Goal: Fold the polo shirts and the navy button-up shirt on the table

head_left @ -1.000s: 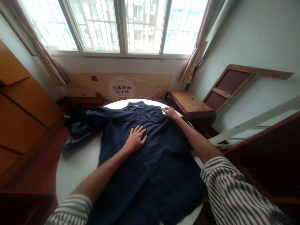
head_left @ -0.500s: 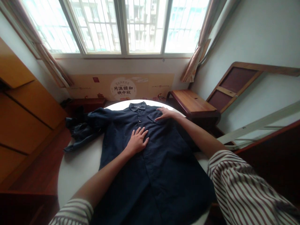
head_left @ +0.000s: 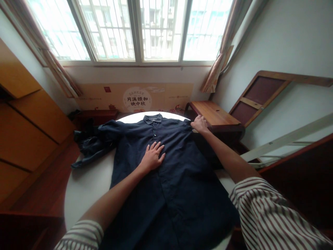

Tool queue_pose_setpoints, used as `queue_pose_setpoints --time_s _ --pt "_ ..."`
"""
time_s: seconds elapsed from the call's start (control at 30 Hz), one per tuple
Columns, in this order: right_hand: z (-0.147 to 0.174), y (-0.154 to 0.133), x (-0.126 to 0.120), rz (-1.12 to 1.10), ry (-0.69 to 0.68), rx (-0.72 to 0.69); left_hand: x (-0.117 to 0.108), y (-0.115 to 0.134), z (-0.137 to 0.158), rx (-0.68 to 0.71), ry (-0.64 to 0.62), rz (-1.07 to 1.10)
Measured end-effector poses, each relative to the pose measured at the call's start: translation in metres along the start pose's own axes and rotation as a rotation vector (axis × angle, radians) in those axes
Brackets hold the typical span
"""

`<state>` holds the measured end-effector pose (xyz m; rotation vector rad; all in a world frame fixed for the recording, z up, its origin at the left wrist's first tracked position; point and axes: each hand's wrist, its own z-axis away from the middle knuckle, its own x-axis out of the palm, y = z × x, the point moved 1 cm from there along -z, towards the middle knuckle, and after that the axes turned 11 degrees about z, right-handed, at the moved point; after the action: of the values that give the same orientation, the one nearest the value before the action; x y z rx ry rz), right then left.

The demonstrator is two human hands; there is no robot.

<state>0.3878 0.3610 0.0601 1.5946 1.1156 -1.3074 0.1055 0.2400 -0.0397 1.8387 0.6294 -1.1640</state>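
Observation:
A dark navy button-up shirt point(head_left: 177, 173) lies front side up over a round white table point(head_left: 85, 191), its collar at the far end. My left hand point(head_left: 153, 157) rests flat on the middle of the shirt front with the fingers spread. At the shirt's right shoulder, my right hand point(head_left: 199, 124) is closed with curled fingers on the sleeve edge; the fingertips are partly hidden. The other sleeve reaches left toward a bunched dark garment point(head_left: 91, 144), which hangs near the table's left edge.
Beyond the table, a wooden stool or bench point(head_left: 214, 113) stands at the right under the curtain. A printed board point(head_left: 109, 95) leans below the barred window point(head_left: 156, 31). Yellow-brown cabinets point(head_left: 31, 118) line the left, and a wooden frame point(head_left: 260, 93) leans on the right wall.
My right hand has moved right from the chest pocket area to the sleeve and its fingers have closed. My left hand stays in place on the shirt.

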Motion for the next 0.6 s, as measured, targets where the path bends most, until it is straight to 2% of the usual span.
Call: queue_pose_setpoints --time_s 0.03,0.1,0.17,0.2,0.27,0.37,0.5,0.6 --pt "0.003 -0.004 -0.001 -0.005 0.028 -0.076 0.000 0.000 0.000 -0.002 0.001 0.000" --pt "0.011 -0.020 0.003 -0.025 0.038 -0.314 0.000 0.000 0.000 -0.004 0.000 0.000" --pt "0.019 -0.037 0.013 -0.031 -0.027 -0.503 0.000 0.000 0.000 -0.002 -0.004 -0.002" --pt "0.021 -0.042 0.018 -0.022 -0.074 -0.530 -0.001 0.000 0.000 0.000 -0.006 -0.005" --pt "0.021 -0.044 0.028 0.015 -0.141 -0.490 -0.001 0.000 0.000 0.003 -0.010 -0.011" --pt "0.013 -0.026 0.029 0.078 -0.181 -0.336 0.000 0.000 0.000 0.003 -0.017 -0.017" --pt "0.016 0.011 0.007 0.100 -0.121 -0.208 0.000 -0.001 0.000 -0.003 -0.022 -0.010" --pt "0.038 0.033 -0.012 0.088 -0.038 -0.186 -0.001 0.000 0.000 0.000 -0.012 0.008"
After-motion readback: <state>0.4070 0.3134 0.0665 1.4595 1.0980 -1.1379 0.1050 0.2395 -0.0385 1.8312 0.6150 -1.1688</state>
